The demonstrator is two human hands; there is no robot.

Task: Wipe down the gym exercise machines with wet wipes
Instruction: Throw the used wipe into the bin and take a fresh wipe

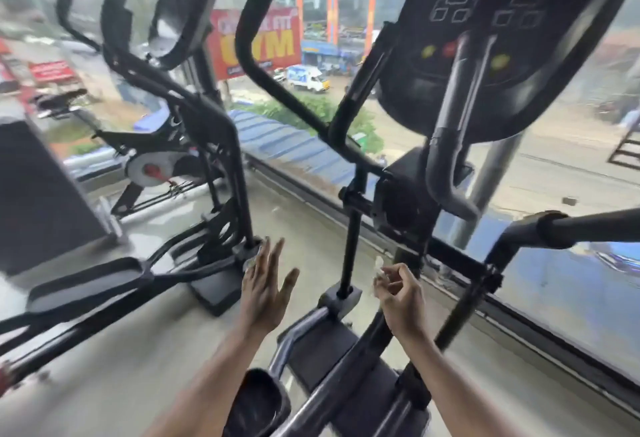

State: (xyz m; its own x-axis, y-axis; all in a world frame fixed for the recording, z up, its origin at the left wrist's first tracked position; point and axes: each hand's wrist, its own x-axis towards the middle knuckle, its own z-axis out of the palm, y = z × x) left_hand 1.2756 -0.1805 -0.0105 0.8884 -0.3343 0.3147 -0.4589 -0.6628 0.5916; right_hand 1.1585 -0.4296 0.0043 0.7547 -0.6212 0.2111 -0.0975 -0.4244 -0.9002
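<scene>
The head camera looks down through a black, tubular-steel elliptical exercise machine (349, 228) with a matte plastic console (502, 38) carrying outlined buttons and small yellow and red round keys. Its curved padded handlebar (446, 159) hangs below the console, and flat black foot pedals (325, 343) sit on chromed rails near the bottom of the view. A second black elliptical machine (194, 117) stands to the left, and beyond it a black spin bike with a silver flywheel (152, 166).

The floor (145, 350) is smooth, pale grey and slightly glossy. A wide glass window wall (554, 166) runs across the room, with a street, a white van and a red sign with yellow lettering (256, 41) outside; much of the picture is motion-blurred.

Both bare forearms reach forward. The left hand (263, 287) is spread flat, fingers straight and apart, holding nothing, hovering over the gap between the two machines. The right hand (398, 291) has its fingers curled, pinching a small crumpled whitish wet wipe (379, 268) at the fingertips, just beside the nearer machine's upright post.
</scene>
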